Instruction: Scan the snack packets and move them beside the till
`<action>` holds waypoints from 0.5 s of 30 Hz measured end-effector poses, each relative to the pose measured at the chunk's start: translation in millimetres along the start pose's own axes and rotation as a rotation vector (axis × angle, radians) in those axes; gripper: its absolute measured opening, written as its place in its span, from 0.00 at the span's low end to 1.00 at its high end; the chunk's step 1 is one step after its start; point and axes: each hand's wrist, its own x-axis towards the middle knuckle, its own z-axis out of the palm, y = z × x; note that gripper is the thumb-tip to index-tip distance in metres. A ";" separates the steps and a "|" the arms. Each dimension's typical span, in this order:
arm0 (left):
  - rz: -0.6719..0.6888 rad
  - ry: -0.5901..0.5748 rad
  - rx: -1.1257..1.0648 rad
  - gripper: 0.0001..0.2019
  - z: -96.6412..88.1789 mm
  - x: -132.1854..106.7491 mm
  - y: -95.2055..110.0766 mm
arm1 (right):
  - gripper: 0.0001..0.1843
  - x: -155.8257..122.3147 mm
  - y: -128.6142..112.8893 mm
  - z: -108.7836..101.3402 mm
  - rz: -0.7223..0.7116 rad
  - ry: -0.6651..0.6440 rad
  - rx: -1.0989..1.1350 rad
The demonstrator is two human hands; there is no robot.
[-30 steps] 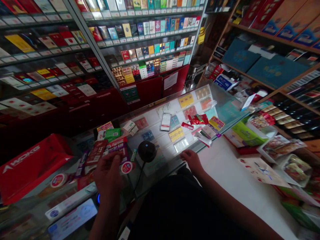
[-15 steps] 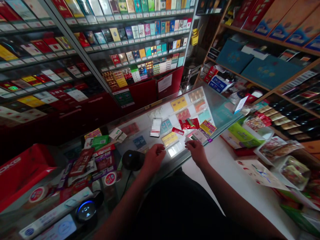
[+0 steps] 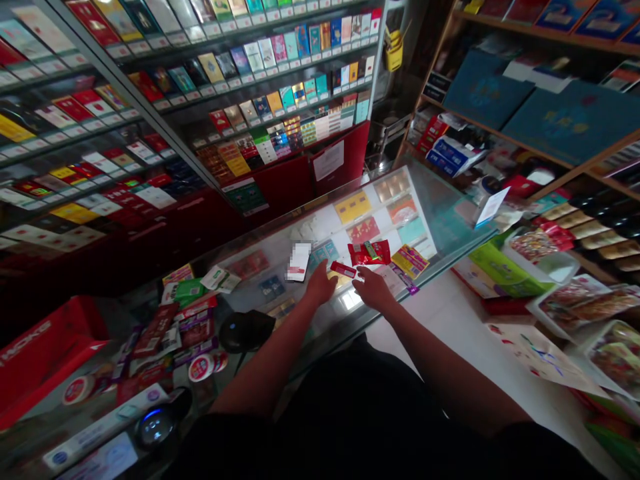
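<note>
Both of my hands rest on a glass counter top [image 3: 385, 193] over a display of cigarette packs. My left hand [image 3: 320, 283] lies with its fingers stretched forward, just left of a small slim red packet [image 3: 343, 269]. My right hand [image 3: 373, 290] reaches in from the right, and its fingertips touch the near end of that packet. Neither hand visibly holds anything. A red snack bag [image 3: 370, 252] and a yellow packet [image 3: 410, 260] lie just beyond my right hand. A white card [image 3: 299, 261] lies beyond my left hand.
A black round device [image 3: 245, 330] and a heap of sachets [image 3: 180, 320] lie on the counter's left, with a red box [image 3: 40, 353] and a blue-lit gadget [image 3: 153, 423] nearer. Shelves of cigarette packs [image 3: 280, 60] stand behind. Snack trays [image 3: 575, 300] crowd the right.
My left hand has moved from the sachet heap on the left across to the small red packet. My right hand has moved forward to the same packet. The view has shifted right.
</note>
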 end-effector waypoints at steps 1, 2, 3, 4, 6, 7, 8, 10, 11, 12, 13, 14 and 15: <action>-0.012 -0.003 0.007 0.37 2.4 2.5 0.4 | 0.27 2.2 -0.6 1.0 -0.005 -0.014 -0.001; -0.020 -0.009 0.012 0.37 4.6 4.4 0.5 | 0.26 4.1 -1.0 1.8 -0.010 -0.025 0.000; -0.022 -0.017 0.013 0.36 6.6 6.0 0.3 | 0.26 5.7 -1.4 2.5 -0.016 -0.032 0.003; -0.016 -0.024 0.013 0.35 8.3 7.1 0.0 | 0.25 7.1 -1.6 2.8 -0.022 -0.039 0.006; 0.006 -0.024 0.010 0.33 10.6 8.2 -1.1 | 0.22 9.2 -1.9 2.5 -0.027 -0.055 0.016; 0.019 -0.015 0.006 0.31 11.2 8.1 -1.6 | 0.21 9.7 -2.1 1.8 -0.022 -0.058 0.025; 0.034 -0.004 0.001 0.30 11.3 7.5 -2.0 | 0.21 9.8 -2.6 0.6 -0.013 -0.053 0.037; 0.058 0.020 -0.015 0.27 10.3 4.7 -2.0 | 0.21 9.1 -4.3 -2.3 0.008 -0.024 0.065; 0.064 0.034 -0.028 0.26 9.2 2.7 -1.6 | 0.22 8.2 -5.7 -3.9 0.019 -0.006 0.082; 0.068 0.051 -0.039 0.25 7.9 0.2 -0.8 | 0.22 7.2 -7.4 -5.3 0.031 0.008 0.099; 0.069 0.070 -0.045 0.24 6.3 -2.6 0.2 | 0.22 5.9 -9.4 -6.2 0.045 0.016 0.115; 0.071 0.093 -0.045 0.24 4.5 -5.7 1.3 | 0.21 4.6 -11.6 -6.6 0.059 0.020 0.129; 0.077 0.117 -0.040 0.23 2.7 -9.2 2.5 | 0.21 3.1 -13.9 -6.3 0.076 0.024 0.138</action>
